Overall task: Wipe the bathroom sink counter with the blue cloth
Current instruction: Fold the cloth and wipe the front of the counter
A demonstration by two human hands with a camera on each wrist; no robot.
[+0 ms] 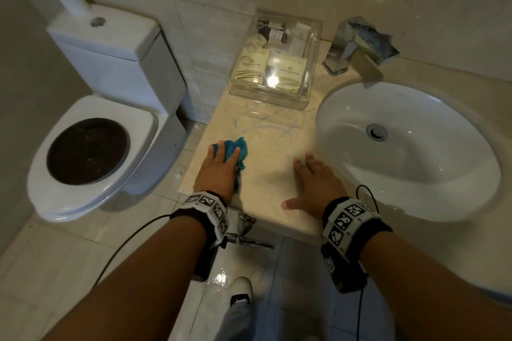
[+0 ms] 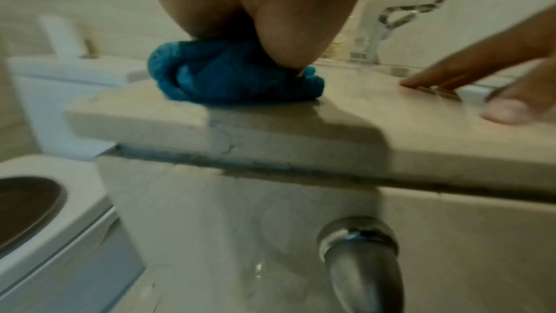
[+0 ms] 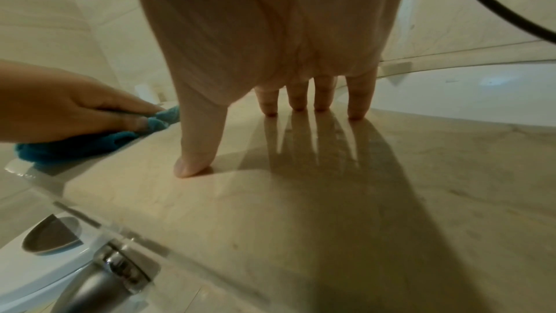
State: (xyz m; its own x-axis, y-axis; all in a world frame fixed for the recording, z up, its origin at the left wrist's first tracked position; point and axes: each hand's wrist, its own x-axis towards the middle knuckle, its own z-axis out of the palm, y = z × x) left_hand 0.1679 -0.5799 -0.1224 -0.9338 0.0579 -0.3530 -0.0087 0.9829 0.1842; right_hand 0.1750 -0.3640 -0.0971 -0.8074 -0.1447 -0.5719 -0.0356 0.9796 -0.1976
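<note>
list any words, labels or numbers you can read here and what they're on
Nothing reads clearly.
Cream packets in the clear box: a logo and one printed line, too blurred to read.
Small bottles: labels too small.
Wrist bands: black-and-white square codes, no words.

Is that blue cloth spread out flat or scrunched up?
Scrunched up. The blue cloth is a lumpy wad under the left hand, near the counter's left edge, not laid flat.

- Left hand [image 2: 270, 8] pressed the bunched blue cloth [image 2: 216, 75] onto the counter [image 2: 270, 132] near its corner.
- Right hand [image 2: 481, 73] rested its fingers flat on the counter, apart from the cloth.
</note>
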